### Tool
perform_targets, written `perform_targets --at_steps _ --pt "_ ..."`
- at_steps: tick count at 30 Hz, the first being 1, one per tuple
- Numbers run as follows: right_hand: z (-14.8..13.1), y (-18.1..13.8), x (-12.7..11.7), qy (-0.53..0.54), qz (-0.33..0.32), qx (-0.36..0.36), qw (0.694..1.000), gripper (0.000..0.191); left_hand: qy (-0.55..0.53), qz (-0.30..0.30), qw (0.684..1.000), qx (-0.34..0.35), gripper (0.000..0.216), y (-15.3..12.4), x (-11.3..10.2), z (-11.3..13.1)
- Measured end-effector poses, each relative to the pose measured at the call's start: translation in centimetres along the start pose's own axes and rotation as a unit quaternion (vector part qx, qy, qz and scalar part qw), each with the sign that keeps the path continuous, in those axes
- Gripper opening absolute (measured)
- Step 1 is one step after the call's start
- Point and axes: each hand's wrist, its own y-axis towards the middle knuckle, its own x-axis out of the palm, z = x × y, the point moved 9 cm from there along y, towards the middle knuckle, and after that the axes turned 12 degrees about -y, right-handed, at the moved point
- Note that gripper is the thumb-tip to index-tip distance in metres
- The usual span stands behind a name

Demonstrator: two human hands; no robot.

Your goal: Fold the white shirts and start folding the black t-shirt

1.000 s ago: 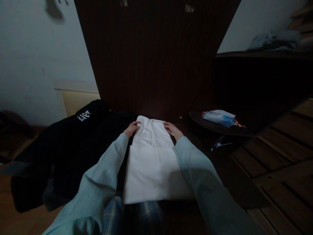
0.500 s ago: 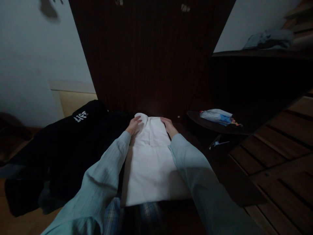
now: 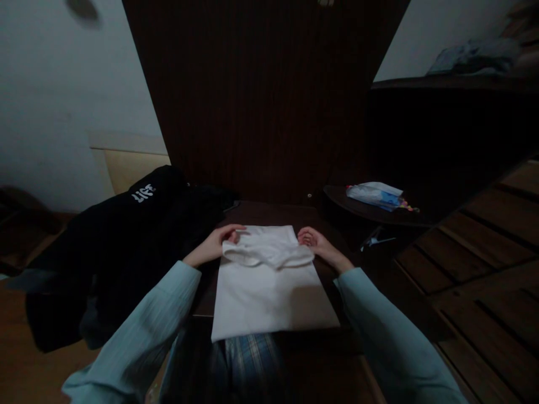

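Note:
A folded white cloth garment (image 3: 275, 300) lies flat on a dark brown surface in front of me. Its far part is doubled back toward me, so a loose, wavy edge runs across its middle. At the left end of that fold, my left hand (image 3: 221, 241) is closed, thumb and fingers pinching the cloth. My right hand (image 3: 318, 244) has curled fingers at the right end of the fold and appears to grip its edge; the fingertips are partly hidden.
Black clothing with white lettering (image 3: 122, 247) is heaped on the left. A tall dark wooden panel (image 3: 261, 101) stands behind. To the right, a rounded shelf (image 3: 337, 196) bears a blue-and-white plastic packet (image 3: 377, 195). Wooden slats (image 3: 480, 252) fill the far right.
Both hands have come toward me, bringing the garment's far end back over its near part. They are now farther apart, and the dark surface behind the garment is uncovered.

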Motion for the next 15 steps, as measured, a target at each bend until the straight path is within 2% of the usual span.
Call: perform_targets --at_steps 2,5,8,10,12,15 --pt "0.1 -2.5 1.0 -0.132 -0.016 -0.027 0.991 0.037 0.128 -0.039 0.991 0.012 0.032 -2.3 1.8 -0.6" --pt "-1.4 -5.3 2.0 -0.313 -0.001 -0.097 0.945 0.043 0.270 -0.074 0.959 0.047 0.038 -4.7 3.5 -0.7" --pt "-2.9 -7.2 3.1 -0.417 -0.016 -0.148 0.896 0.046 0.333 -0.091 0.937 0.056 0.042 -6.1 3.8 -0.5" --pt "-3.4 -7.8 3.6 -0.444 -0.032 -0.166 0.880 0.043 0.345 -0.094 0.932 0.054 0.035 -6.4 3.7 -0.4" --pt "-3.8 -7.8 4.0 -0.436 -0.050 -0.172 0.882 0.036 0.331 -0.090 0.938 0.048 0.029 -6.2 3.4 -0.4" --pt "-4.2 -6.3 3.2 -0.381 -0.042 -0.138 0.913 0.024 0.288 -0.074 0.955 0.016 0.026 -4.8 2.6 -0.7"
